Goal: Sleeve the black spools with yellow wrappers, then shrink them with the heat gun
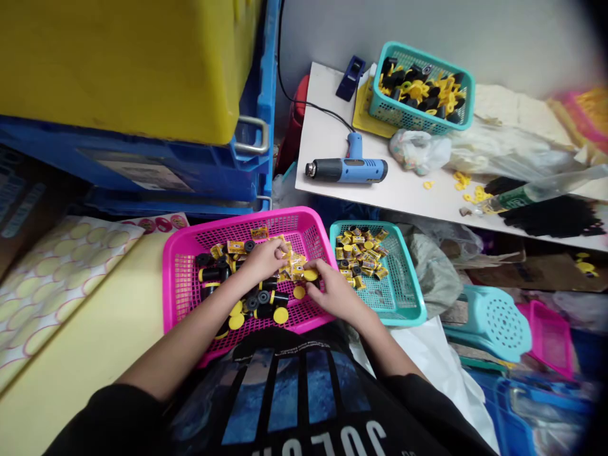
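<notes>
A pink basket (183, 278) rests on my lap with black rollers, yellow caps and yellow-labelled pieces in it. My left hand (263, 259) reaches into its middle, fingers curled on one of the yellow-labelled pieces (289, 258). My right hand (335, 292) lies over the basket's right rim, fingers pinched at a yellow cap (310, 275). Loose yellow caps (280, 315) and black rollers (209, 275) lie near the front. Beside the pink basket, on the right, a teal basket (403, 297) holds several yellow-labelled pieces.
A low white table (332, 145) at the back right carries a blue heat gun (349, 168), a teal basket of black and yellow parts (422, 88) and plastic bags. Yellow and blue crates (142, 95) stack at the left. A teal stool (494, 320) lies at the right.
</notes>
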A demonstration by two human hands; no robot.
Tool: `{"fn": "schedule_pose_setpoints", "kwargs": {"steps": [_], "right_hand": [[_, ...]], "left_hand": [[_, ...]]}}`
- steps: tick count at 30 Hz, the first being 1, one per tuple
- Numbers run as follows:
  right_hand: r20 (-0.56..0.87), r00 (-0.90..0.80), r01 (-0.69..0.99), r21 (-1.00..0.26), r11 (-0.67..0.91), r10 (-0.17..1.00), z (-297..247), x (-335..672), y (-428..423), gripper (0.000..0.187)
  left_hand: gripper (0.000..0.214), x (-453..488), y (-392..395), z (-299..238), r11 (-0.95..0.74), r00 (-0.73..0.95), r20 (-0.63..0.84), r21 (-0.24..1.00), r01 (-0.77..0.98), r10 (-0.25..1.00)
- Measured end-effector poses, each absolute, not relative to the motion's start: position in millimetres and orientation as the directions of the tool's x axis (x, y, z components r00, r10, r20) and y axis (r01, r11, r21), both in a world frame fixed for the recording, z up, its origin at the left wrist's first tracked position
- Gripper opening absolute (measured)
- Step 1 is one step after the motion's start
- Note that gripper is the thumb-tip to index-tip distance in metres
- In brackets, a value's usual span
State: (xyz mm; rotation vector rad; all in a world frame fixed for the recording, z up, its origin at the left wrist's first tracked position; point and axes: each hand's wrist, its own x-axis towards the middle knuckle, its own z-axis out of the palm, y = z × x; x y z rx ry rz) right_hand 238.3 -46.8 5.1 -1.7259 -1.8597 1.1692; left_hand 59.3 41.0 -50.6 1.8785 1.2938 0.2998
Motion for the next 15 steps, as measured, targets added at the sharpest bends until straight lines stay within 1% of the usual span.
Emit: {"fn": "schedule_pose_setpoints", "kwargs": {"steps": [2,3,4,5,6,7,8,9,10,11,13,14,15], "right_hand": [[-0.254,-0.192,0.578,-0.810,-0.100,0.948,7,238,-43,0.035],[-0.251,-0.193,0.524,-0.844,-0.117,0.949,7,237,-41,0.034],[-0.261,-0.192,0.459,-0.876,-0.149,0.946,7,236,-39,0.031],[-0.280,-0.188,0.385,-0.903,-0.192,0.941,7,234,-37,0.026],[-0.305,-0.182,0.308,-0.921,-0.240,0.935,6,231,-35,0.023],[-0.332,-0.178,0.233,-0.929,-0.288,0.926,5,229,-34,0.025],[-0.354,-0.177,0.160,-0.931,-0.328,0.918,4,226,-32,0.032],[-0.368,-0.182,0.091,-0.930,-0.357,0.912,4,222,-31,0.042],[-0.377,-0.196,0.028,-0.925,-0.379,0.905,4,219,-30,0.050],[-0.387,-0.216,-0.026,-0.916,-0.401,0.896,4,216,-29,0.054],[-0.407,-0.255,-0.088,-0.894,-0.440,0.877,5,209,-27,0.050],[-0.412,-0.256,-0.094,-0.890,-0.447,0.874,6,207,-26,0.045],[-0.411,-0.244,-0.086,-0.893,-0.442,0.878,7,205,-25,0.041]], "left_hand": [[0.013,46,35,-42,-0.125,0.424,-0.221,0.749,0.651,0.878],[0.009,39,30,-36,-0.152,0.416,-0.163,0.764,0.627,0.894],[0.006,33,25,-31,-0.220,0.415,-0.056,0.781,0.585,0.908],[0.006,26,19,-25,-0.332,0.416,0.102,0.780,0.530,0.903],[0.009,20,13,-19,-0.472,0.415,0.285,0.746,0.470,0.864],[0.010,15,7,-14,-0.609,0.417,0.453,0.674,0.419,0.788],[0.012,10,2,-9,-0.711,0.421,0.573,0.584,0.392,0.703],[0.014,7,-2,-5,-0.780,0.432,0.650,0.498,0.380,0.625],[0.018,4,-5,-3,-0.818,0.447,0.690,0.425,0.386,0.570],[0.021,3,-7,-2,-0.835,0.458,0.708,0.374,0.403,0.538],[0.022,4,-10,-3,-0.846,0.473,0.719,0.319,0.428,0.510],[0.021,5,-10,-4,-0.843,0.472,0.717,0.317,0.435,0.513],[0.020,7,-11,-5,-0.832,0.462,0.708,0.341,0.439,0.534]]}}
